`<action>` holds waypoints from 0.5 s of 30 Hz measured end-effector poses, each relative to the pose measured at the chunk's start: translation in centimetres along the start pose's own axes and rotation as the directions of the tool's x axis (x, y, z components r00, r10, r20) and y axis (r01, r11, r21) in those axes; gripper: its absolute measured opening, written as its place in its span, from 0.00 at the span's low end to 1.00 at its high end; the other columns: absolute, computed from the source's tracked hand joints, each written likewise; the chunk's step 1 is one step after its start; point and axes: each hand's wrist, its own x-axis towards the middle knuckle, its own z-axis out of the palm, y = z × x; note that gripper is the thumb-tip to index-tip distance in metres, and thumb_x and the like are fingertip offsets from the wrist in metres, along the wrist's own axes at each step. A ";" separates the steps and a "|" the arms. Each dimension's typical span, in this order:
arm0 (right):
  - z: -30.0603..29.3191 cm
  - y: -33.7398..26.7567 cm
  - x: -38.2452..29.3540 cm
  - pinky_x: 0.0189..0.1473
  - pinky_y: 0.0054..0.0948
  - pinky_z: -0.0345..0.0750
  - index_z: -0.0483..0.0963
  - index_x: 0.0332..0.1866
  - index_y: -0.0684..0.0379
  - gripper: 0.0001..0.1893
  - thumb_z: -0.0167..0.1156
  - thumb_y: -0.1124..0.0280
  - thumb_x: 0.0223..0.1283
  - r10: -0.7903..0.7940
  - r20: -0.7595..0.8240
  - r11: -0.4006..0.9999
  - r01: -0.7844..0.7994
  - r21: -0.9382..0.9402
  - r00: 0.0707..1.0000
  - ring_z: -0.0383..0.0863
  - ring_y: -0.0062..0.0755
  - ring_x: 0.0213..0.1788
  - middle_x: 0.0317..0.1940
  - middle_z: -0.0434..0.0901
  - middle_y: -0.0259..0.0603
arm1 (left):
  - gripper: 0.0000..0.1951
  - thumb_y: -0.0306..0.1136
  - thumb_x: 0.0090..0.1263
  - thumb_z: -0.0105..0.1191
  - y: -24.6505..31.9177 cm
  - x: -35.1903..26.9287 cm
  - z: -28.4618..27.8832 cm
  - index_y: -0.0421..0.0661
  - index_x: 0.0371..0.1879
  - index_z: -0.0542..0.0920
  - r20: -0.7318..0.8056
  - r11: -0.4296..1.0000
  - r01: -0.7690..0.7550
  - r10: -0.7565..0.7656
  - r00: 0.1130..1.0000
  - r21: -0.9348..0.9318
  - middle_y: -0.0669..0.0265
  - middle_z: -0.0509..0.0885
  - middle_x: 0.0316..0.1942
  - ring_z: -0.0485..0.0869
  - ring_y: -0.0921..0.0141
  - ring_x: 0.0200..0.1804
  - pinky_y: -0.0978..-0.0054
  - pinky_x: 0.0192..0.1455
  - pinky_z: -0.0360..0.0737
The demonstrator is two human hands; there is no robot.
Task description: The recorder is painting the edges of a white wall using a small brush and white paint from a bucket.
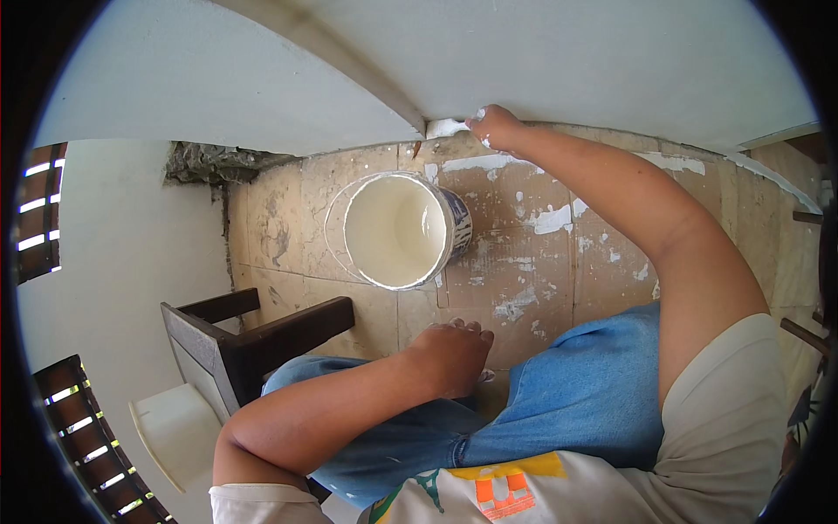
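Note:
My right hand [496, 128] reaches out to the base of the pale wall panel [589, 59]. Its fingers are bent and smeared with white, at the right end of a white patch [446, 128] along the panel's lower edge; whether they hold a small tool cannot be told. My left hand [455, 357] rests over my knees with curled fingers, white residue on the fingertips; its palm is hidden. Between the hands, a little to the left, a white plastic bucket [396, 230] with a wire handle stands on the floor, its inside coated pale and its rim smeared with white.
Flattened cardboard [504, 262] with white splashes covers part of the tiled floor [275, 229]. A dark wooden frame [288, 331] stands at left, beside a cream plastic container [177, 432]. Rough broken masonry [216, 164] juts out at the upper-left wall corner.

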 end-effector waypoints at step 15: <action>-1.0 1.2 0.2 0.38 0.37 0.75 0.75 0.41 0.70 0.21 0.59 0.57 0.58 0.075 -0.036 0.985 -0.069 0.157 0.997 0.81 0.42 0.35 0.34 0.81 0.51 | 0.24 0.47 0.65 0.55 -0.1 -0.4 0.0 0.37 0.46 0.72 -0.028 1.000 -0.014 0.015 1.000 0.012 0.50 0.78 0.44 0.79 0.55 0.50 0.61 0.50 0.77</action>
